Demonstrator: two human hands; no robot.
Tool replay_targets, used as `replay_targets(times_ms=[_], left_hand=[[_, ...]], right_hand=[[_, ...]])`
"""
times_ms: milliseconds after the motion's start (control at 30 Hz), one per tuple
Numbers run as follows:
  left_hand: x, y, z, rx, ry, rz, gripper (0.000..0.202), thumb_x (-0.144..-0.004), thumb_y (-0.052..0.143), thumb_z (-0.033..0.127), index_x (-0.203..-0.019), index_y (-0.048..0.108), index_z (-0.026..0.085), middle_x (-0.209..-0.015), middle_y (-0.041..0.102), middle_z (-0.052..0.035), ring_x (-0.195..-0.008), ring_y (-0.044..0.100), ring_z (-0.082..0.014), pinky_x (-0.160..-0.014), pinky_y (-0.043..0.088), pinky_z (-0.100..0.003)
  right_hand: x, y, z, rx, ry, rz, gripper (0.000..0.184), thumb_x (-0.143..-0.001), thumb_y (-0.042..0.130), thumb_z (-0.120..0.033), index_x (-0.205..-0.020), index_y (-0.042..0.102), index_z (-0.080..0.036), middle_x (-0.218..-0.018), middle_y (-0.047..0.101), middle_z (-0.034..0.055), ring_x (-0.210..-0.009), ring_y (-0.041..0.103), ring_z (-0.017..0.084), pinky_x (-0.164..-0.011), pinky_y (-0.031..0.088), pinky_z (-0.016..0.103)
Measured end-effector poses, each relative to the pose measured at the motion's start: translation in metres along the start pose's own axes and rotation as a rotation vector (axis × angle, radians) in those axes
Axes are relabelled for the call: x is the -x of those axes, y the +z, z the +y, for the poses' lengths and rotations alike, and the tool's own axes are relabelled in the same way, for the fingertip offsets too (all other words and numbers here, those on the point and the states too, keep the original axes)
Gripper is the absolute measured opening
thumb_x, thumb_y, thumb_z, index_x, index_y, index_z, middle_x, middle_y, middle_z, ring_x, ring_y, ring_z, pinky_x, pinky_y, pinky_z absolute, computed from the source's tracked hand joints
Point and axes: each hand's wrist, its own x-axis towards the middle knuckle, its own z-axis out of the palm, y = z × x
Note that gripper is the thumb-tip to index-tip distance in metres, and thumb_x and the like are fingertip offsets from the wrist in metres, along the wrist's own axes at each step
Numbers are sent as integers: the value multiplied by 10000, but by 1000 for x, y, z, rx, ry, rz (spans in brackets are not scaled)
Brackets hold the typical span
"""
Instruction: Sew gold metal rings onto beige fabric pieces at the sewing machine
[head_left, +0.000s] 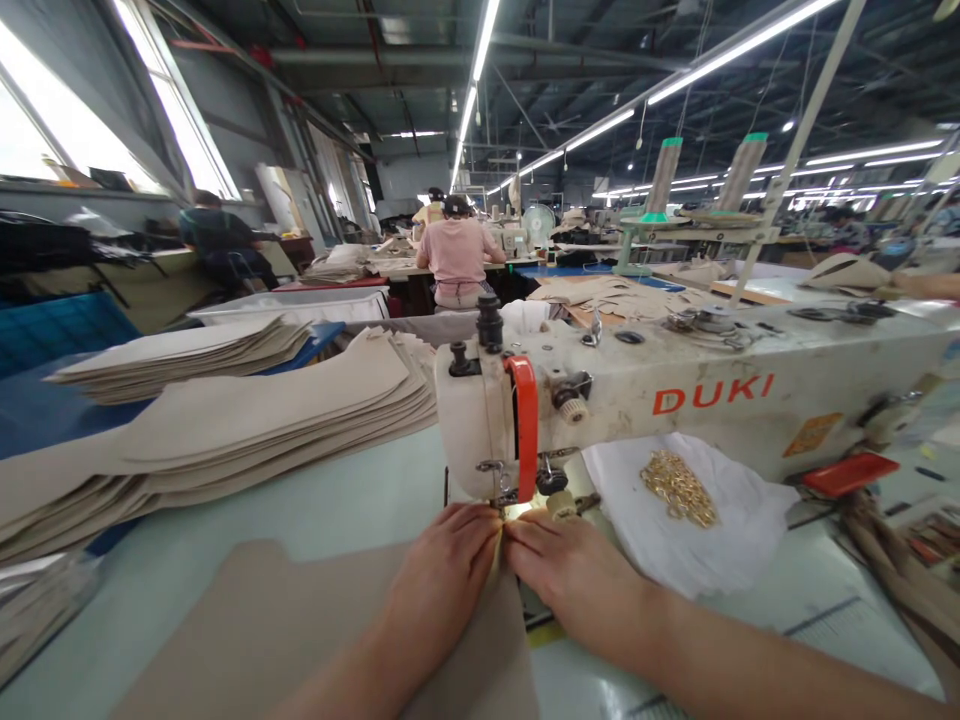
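Observation:
A beige fabric piece (255, 630) lies on the pale green table in front of a white DUKI sewing machine (675, 390). My left hand (446, 575) rests on the fabric with its fingers pressed down just left of the needle area (517, 500). My right hand (574, 575) lies right beside it, fingers flat and together, fingertips touching the fabric edge under the presser foot. The two hands meet at the lit spot below the machine head. The fingertips are partly hidden under the machine.
Tall stacks of beige cut pieces (225, 420) fill the table's left side. A white cloth with a heap of gold metal parts (679, 488) lies right of the machine, beside a red tray (847, 472). A person in a pink shirt (457, 255) sits at a machine farther back.

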Motion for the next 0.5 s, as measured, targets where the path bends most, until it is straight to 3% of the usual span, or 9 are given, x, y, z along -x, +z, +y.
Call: replay_targets(times_ms=[500], left_hand=[[2, -2, 4, 13, -43, -35, 209, -876, 480, 135, -886, 683, 179, -889, 721, -57, -853, 654, -191, -815, 568, -346]], right_hand=[[2, 7, -2, 57, 9, 53, 89, -846, 629, -103, -935, 636, -96, -999, 657, 91, -972, 579, 214, -928, 457, 336]])
